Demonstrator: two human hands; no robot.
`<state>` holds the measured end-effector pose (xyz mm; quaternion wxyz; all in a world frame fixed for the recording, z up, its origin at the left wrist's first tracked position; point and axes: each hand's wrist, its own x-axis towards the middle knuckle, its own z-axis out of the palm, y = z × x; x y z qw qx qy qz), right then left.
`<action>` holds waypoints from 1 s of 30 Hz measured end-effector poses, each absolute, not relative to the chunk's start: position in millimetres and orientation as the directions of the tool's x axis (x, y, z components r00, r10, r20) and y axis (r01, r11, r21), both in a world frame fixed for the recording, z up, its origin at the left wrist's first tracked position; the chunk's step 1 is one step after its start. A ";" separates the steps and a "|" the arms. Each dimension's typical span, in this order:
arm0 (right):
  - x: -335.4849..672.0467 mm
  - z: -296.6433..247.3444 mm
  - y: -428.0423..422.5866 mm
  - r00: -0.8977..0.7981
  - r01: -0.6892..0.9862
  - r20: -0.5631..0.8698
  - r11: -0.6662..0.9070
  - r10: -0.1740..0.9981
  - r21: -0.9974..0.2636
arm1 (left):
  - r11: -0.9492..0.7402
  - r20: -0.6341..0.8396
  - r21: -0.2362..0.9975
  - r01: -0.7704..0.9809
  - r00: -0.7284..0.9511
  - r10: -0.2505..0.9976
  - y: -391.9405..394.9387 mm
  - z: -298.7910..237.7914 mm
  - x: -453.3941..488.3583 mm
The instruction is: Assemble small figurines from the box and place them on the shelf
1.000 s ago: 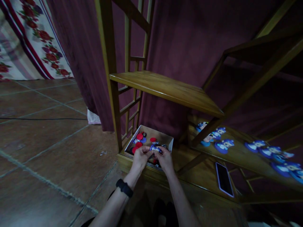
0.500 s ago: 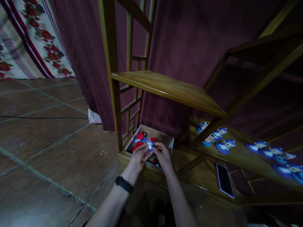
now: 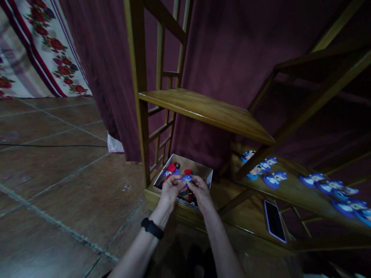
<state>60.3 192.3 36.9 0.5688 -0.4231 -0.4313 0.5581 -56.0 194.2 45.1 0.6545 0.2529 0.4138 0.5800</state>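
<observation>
Between the fingertips of both hands is a small blue figurine, its blue side turned up toward me. My left hand, with a black band on the wrist, pinches it from the left. From the other side my right hand grips it with thumb and fingers. Right below them is an open cardboard box on the low wooden ledge. Red, blue and dark pieces lie inside it, partly covered by my hands.
Several blue-and-white figurines lie on a shelf to the right. A phone rests on the lower ledge. Above the box juts a wooden shelf board, with a wooden post at its left. A purple curtain hangs behind.
The figurine has been tilted in my fingers: its white front faced me before, and now mostly its blue part shows. Both hands have stayed over the box.
</observation>
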 end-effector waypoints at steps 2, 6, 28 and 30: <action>63.2 40.8 191.5 0.020 -0.240 0.072 0.075 0.997 -0.968 | 0.145 -0.162 0.834 -0.533 0.014 0.987 193.1 51.1 -55.1; 68.9 51.6 189.8 0.044 -0.208 0.142 0.148 0.989 -0.967 | 0.099 -0.034 0.848 -0.521 0.132 0.991 192.1 67.5 -57.5; 75.4 44.9 186.9 0.020 -0.184 -0.071 -0.066 0.997 -0.981 | 0.369 -0.333 0.805 -0.465 0.161 0.929 197.1 54.3 -57.0; 72.5 41.4 187.1 0.018 -0.232 -0.125 -0.117 0.992 -0.966 | 0.414 -0.390 0.772 -0.482 0.156 0.908 198.2 50.4 -56.9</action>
